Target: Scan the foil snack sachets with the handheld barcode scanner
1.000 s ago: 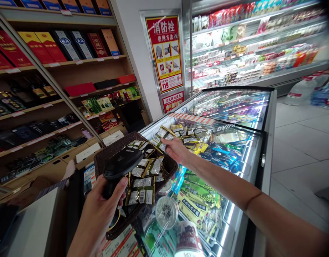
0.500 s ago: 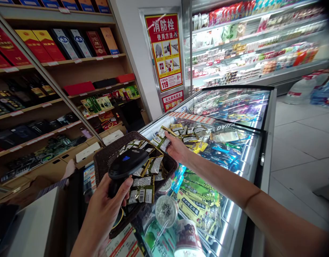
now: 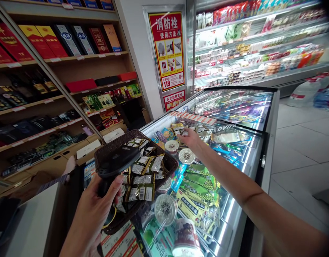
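My left hand grips a black barcode scanner over a dark woven basket. The basket is full of small green-and-brown packets, several with their barcodes up. My right hand reaches out past the basket, palm down. Its fingers are on a loose pile of the same packets on the glass lid of a chest freezer. Whether those fingers grip a packet is hidden.
Round ice-cream cups and bagged frozen goods lie under the freezer glass. Wooden shelves of boxed goods fill the left. A red poster hangs on the pillar, with an open chiller behind. A white counter is at lower left, tiled floor at right.
My right hand held a packet beside the basket's far rim; it now stretches farther out to the pile on the glass. The scanner tipped down and left a little.
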A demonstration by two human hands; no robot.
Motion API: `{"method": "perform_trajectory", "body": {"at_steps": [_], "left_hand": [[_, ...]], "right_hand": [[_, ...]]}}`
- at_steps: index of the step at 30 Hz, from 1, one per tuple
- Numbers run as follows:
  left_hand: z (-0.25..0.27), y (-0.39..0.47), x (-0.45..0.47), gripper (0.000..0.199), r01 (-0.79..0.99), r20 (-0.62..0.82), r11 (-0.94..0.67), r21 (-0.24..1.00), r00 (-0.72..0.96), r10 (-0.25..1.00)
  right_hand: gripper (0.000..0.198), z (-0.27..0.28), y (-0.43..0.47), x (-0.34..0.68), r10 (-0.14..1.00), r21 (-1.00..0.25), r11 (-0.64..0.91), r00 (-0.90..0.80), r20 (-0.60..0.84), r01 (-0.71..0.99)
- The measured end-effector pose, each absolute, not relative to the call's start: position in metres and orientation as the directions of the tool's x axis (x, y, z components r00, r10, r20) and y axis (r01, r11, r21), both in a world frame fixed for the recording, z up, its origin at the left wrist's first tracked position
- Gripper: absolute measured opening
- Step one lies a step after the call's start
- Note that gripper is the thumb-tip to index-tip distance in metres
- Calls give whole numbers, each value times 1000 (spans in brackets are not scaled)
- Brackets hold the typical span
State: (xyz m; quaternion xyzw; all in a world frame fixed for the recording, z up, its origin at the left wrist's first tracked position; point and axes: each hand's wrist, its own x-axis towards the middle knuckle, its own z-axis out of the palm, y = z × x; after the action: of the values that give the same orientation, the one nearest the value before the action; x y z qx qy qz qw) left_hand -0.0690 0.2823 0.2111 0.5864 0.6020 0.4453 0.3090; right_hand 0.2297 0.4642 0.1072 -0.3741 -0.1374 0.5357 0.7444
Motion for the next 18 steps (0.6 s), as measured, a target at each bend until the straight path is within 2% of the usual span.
{"method": "perform_trajectory", "body": {"at_steps": [2,3,4,5,7,9,11,13,15,18], "left_hand": [[211,282,-71,45,446,149,-80,891,-123,981],[211,282,-71,44,448,147,-77,891,-123,982],[211,282,-71,44,447,143,-73,891,-124,982],[212,282,-71,43,445,138,-67,893,-129,982],[213,282,-69,42,444,125,-51,895,-140,982],[213,281,-68,40,442,114,-39,896,-144,983],[214,281,-67,40,437,119,-47,898,-139,983],[213,281,-66,40,428,135,-66,901,-132,982],[212,281,-65,41,415,147,-79,907,-136,980],[212,281,-63,43,398,141,-68,915,-157,978]], "right_hand": [[13,115,447,211,943,-784,-7,256,-211,-621],[12,118,436,199,978,-877,-30,165,-124,-480],[15,120,426,187,997,-966,14,72,-5,-257],[21,121,416,176,994,-994,109,-2,109,-22],[31,118,401,158,954,-888,299,-116,276,348],[36,110,393,146,921,-761,385,-163,354,523],[37,100,391,138,909,-721,410,-189,370,559],[33,92,392,133,900,-748,434,-214,379,502],[27,89,392,129,903,-822,428,-212,373,376],[23,97,391,129,954,-957,274,-152,257,100]]}}
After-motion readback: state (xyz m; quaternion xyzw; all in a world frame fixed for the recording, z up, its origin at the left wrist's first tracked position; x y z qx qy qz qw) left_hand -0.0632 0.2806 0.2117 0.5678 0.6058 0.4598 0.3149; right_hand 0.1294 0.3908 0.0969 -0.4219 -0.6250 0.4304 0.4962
